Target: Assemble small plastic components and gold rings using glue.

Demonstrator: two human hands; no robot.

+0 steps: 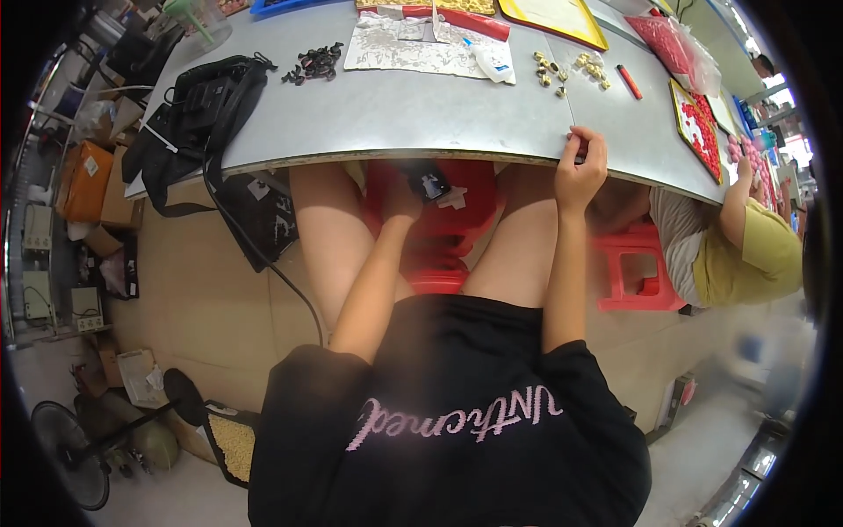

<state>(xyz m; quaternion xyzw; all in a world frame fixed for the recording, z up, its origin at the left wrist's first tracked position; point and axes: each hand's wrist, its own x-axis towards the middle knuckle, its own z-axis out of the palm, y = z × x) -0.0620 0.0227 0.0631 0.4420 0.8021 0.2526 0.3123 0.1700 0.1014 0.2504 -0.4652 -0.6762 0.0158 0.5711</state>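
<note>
My left hand is under the grey table, shut on a dark phone held over a red stool between my knees. My right hand grips the near edge of the table, fingers curled over the top. On the table beyond it lie several small brass parts and a red pen-like stick. Further left sit a white bottle, a patterned sheet and a heap of small black parts.
A black bag hangs over the table's left edge. A yellow tray and red-filled trays lie at the back right. A person in a yellow top sits to my right by another red stool. Boxes and a fan crowd the floor at left.
</note>
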